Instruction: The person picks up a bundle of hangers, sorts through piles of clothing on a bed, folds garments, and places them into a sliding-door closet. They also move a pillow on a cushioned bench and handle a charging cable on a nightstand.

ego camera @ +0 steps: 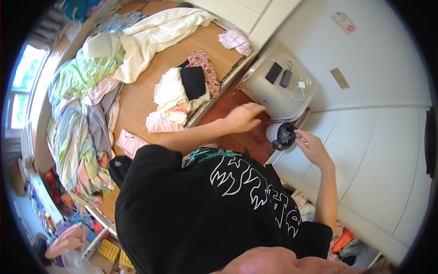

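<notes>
My right hand (309, 145) is at the rim of a small white bin with a black plastic liner (286, 134), its fingertips at the liner's edge; whether they grip it is unclear. Crumpled clear plastic lies inside the bin. My left hand (245, 118) is over the reddish floor, left of the bin, fingers spread and holding nothing. Beside it on the wooden bed board (137, 109) are a pile of folded clothes with a black piece (193, 83) on top, a red-flowered cloth (207, 70) and pink folded garments (163, 122).
A pale bedside cabinet (291, 99) carries two dark boxy devices (274, 73) and a white charger (301, 84) with its cable. Rumpled bedding (68, 137) covers the bed's far side. White panels (362, 144) stand at the right. Clothes and a fan (77, 262) are at lower left.
</notes>
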A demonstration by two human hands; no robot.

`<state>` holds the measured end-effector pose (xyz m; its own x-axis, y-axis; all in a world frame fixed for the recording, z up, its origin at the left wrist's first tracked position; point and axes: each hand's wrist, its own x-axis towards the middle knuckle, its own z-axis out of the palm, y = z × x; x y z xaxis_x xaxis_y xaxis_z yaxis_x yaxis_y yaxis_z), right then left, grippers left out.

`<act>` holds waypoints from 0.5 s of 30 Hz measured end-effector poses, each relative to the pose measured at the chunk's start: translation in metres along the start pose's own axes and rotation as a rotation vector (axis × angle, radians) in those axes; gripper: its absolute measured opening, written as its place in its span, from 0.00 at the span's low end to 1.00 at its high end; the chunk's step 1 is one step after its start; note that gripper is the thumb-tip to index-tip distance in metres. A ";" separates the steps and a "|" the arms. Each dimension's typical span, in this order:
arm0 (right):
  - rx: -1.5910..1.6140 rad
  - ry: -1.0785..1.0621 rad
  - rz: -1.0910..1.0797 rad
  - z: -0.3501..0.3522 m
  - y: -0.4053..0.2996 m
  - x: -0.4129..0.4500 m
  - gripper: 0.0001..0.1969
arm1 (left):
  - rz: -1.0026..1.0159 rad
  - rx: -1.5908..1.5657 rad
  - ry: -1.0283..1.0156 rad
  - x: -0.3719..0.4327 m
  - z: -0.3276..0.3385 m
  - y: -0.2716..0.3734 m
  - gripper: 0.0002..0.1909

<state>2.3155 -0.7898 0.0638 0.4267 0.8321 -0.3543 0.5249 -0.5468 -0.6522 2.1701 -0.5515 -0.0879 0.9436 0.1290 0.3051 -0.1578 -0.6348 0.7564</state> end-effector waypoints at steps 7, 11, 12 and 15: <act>-0.040 -0.326 -0.166 0.020 -0.012 0.132 0.17 | -0.843 0.158 0.195 -0.149 -0.049 -0.116 0.27; -0.057 -0.446 -0.272 0.031 -0.001 0.200 0.16 | -1.198 0.204 0.228 -0.214 -0.046 -0.116 0.29; -0.056 -0.458 -0.262 0.035 0.002 0.214 0.16 | -1.220 0.209 0.240 -0.219 -0.039 -0.113 0.29; -0.016 -0.540 -0.297 0.054 0.011 0.254 0.16 | -1.319 0.172 0.246 -0.234 -0.019 -0.104 0.29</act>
<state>2.3898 -0.5791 -0.0692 -0.1707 0.8762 -0.4508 0.5769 -0.2820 -0.7666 1.9603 -0.5010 -0.2264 0.2832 0.8316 -0.4777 0.8727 -0.0169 0.4879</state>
